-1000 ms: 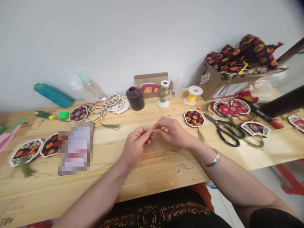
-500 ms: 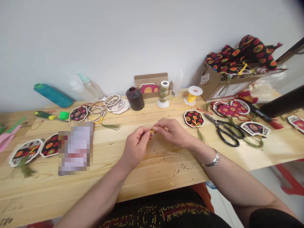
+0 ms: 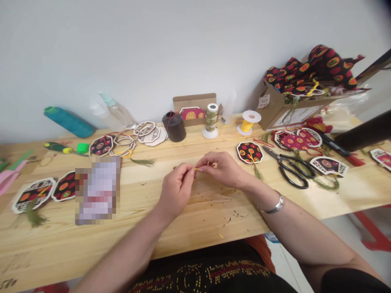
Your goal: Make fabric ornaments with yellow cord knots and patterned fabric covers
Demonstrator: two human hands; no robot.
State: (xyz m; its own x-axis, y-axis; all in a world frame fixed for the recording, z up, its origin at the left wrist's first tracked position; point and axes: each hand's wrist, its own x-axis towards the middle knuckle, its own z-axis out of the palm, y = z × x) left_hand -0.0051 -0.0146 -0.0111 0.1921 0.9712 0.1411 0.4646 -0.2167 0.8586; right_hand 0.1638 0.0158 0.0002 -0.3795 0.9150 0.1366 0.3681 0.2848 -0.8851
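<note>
Both hands meet over the middle of the wooden table point(image 3: 146, 240). My left hand point(image 3: 179, 185) pinches a short bit of yellow cord point(image 3: 196, 169), most of it hidden by the fingers. From the other side, my right hand point(image 3: 218, 169) grips the same cord between thumb and forefinger. Right of my right hand lies a patterned ornament point(image 3: 249, 153) with a green tassel. Beyond it rest black-handled scissors point(image 3: 295, 173), blades pointing up and left. A spool of yellow cord point(image 3: 249, 123) stands behind the hands.
Along the wall stand a black thread cone point(image 3: 174, 128), a green thread spool point(image 3: 211, 120) and a teal cone point(image 3: 69, 122). A cardboard box point(image 3: 281, 114) overflowing with patterned cloth sits at the right. Ornaments point(image 3: 33, 196) and a pixelated item point(image 3: 99, 191) lie left.
The hands stay in nearly the same place. Their fingers have shifted slightly at the cord, and less yellow shows between them now.
</note>
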